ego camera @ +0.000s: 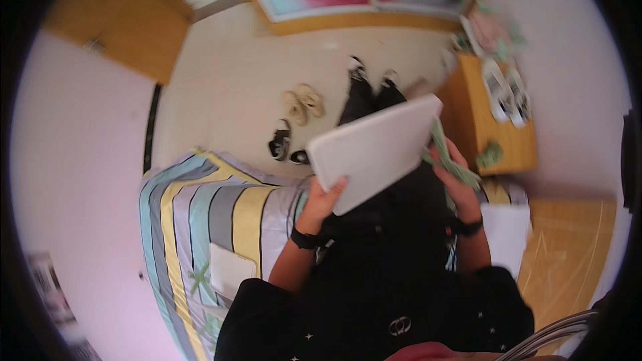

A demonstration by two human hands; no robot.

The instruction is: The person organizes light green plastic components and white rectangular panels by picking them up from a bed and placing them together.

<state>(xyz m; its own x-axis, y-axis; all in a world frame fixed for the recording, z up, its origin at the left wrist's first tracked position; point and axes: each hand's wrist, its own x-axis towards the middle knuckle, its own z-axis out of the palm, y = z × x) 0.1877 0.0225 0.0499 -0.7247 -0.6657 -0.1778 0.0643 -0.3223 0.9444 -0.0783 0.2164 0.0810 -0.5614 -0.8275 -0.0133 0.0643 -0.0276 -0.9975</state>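
My left hand grips a flat white rectangular box or lid by its near left corner, thumb on top. It is tilted above my lap, its far right corner raised. At its right end my right hand holds a pale green strip of cloth or ribbon, which hangs past the fingers. Whether the right fingers also touch the white piece is hidden. Dark bands circle both wrists.
I sit on a bed with a striped sheet. Another white flat piece and a green ribbon lie on it. White-and-grey shoes and a green bundle rest on the wooden cabinet. Tan shoes and black shoes are on the floor.
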